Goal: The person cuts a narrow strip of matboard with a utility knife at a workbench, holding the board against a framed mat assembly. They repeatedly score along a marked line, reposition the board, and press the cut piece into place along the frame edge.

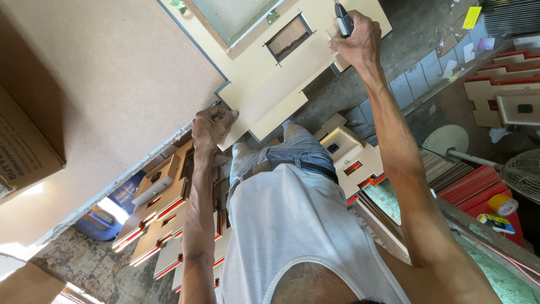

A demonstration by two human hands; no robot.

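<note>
He's gripping the panel's [281, 79] corner in his clenched left hand [212, 125], while his right hand [354, 42] is grasping a black tool [343, 19] against it.

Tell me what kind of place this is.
Likely a small woodworking workshop making panel pieces. The left hand steadies a cut board panel while the right hand holds a dark tool; stacks of identical red-edged cutouts lie below.
</note>
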